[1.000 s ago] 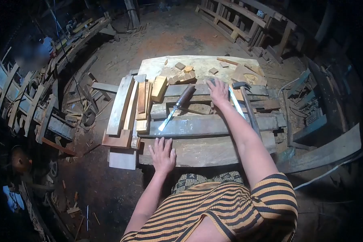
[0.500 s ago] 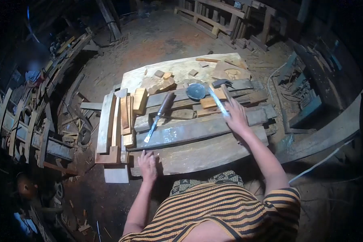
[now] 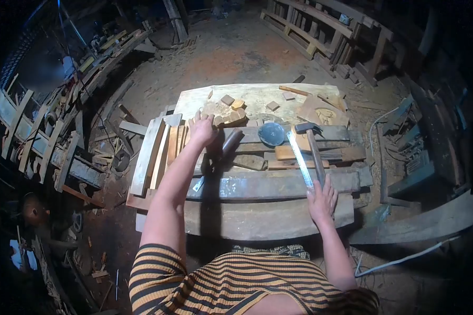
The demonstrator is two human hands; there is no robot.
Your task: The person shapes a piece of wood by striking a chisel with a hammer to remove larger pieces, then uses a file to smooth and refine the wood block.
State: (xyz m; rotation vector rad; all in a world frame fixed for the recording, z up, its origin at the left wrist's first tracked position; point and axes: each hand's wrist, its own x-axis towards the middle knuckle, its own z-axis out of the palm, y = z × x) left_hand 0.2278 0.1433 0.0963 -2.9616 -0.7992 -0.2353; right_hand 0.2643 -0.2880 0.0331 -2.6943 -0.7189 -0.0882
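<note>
My left hand (image 3: 202, 128) reaches over the left side of the workbench, fingers apart, above the upright wood blocks and beside a carved wooden piece (image 3: 229, 116). A chisel (image 3: 231, 140) with a dark handle lies just right of that forearm, its blade partly in shadow. Low on the right, my right hand (image 3: 323, 203) rests with fingers stretched out. Its fingertips are at the near ends of a metal ruler (image 3: 300, 160) and a hammer (image 3: 316, 157). A dark round bowl (image 3: 271, 134) stands left of the hammer head.
Long planks (image 3: 148, 152) lie stacked at the bench's left. Small wood squares (image 3: 273, 106) and a carved panel (image 3: 320, 111) sit on the pale far board (image 3: 257, 90). A wooden rack (image 3: 299, 37) stands behind, with scrap timber (image 3: 52, 147) to the left.
My left hand has moved forward from the bench's near edge to the wood blocks. My right hand has drawn back from the hammer handle toward me. The view has shifted slightly.
</note>
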